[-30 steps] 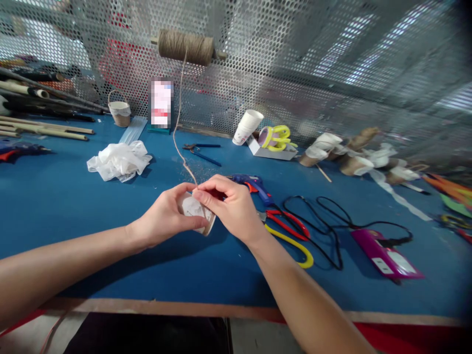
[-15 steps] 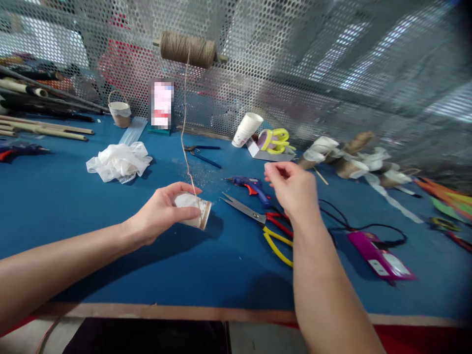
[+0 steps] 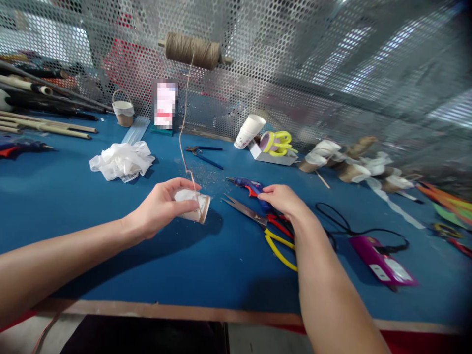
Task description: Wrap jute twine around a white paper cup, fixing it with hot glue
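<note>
Left hand [image 3: 160, 209] holds paper cup [image 3: 190, 215] sideways, back from worktop's front edge [image 3: 173, 310], thumb apparently pinning twine [image 3: 181, 139] near rim; right hand [image 3: 285, 199] at glue gun [image 3: 241, 182], can't tell if gripping.

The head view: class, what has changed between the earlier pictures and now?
The right hand has let go of the twine at the paper cup and moved right to the glue gun, where it now touches the handle; how firmly it grips is unclear. The left hand still holds the cup, and the twine still runs from it up to the spool.
</note>
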### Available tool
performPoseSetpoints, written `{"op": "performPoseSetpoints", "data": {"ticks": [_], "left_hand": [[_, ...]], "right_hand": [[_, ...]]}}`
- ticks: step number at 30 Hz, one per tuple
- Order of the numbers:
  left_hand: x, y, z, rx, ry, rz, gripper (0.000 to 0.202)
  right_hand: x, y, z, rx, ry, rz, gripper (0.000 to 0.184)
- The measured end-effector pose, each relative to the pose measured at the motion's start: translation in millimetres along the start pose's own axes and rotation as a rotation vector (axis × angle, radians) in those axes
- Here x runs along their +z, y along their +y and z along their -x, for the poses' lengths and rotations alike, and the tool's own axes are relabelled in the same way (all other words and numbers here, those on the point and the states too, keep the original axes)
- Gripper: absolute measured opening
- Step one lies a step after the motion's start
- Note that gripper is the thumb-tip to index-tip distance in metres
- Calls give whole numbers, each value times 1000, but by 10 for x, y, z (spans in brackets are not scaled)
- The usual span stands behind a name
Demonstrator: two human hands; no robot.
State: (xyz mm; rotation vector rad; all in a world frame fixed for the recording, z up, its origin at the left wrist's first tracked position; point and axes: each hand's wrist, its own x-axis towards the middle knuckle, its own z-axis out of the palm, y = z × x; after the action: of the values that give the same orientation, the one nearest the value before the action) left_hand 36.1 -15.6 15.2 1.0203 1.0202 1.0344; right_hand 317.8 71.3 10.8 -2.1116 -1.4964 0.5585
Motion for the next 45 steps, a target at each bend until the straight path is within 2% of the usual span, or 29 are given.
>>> {"op": "performPoseSetpoints", "data": {"ticks": [4,8,9,11,14,17,21,24,28,34,45], "left_hand": [[-15,-7,-22,39,1,-47,30],[-31,5,-60,88,38,-87,31],[-36,10,-73,101,49,-96,31],[-43,27,-106,123,65,-112,32],[-36,78,-164,156,91,-138,30],[-21,146,-222,190,116,-202,26],[-24,174,-278,209,148,-280,28],[-35,127,-307,216,141,-298,29],[-40,71,-335,206,116,-345,30],[-45,70,-326,217,106,-386,29],[-55,37,-328,242,121,-423,28]], "right_hand": [[-17,-11,7,22,17,-212,10],[-165,-122,151,-62,36,-423,11],[-207,-163,220,-89,13,-467,12],[-263,-247,388,-136,-117,-549,18],[-246,-341,662,-252,-289,-617,24],[-151,-379,884,-404,-288,-553,23],[-33,-379,1060,-409,-153,-365,21],[19,-360,1112,-476,-63,-346,17],[33,-333,1110,-613,-71,-233,13],[35,-338,1092,-657,-95,-85,13],[26,-361,1120,-711,-108,-16,13]]}}
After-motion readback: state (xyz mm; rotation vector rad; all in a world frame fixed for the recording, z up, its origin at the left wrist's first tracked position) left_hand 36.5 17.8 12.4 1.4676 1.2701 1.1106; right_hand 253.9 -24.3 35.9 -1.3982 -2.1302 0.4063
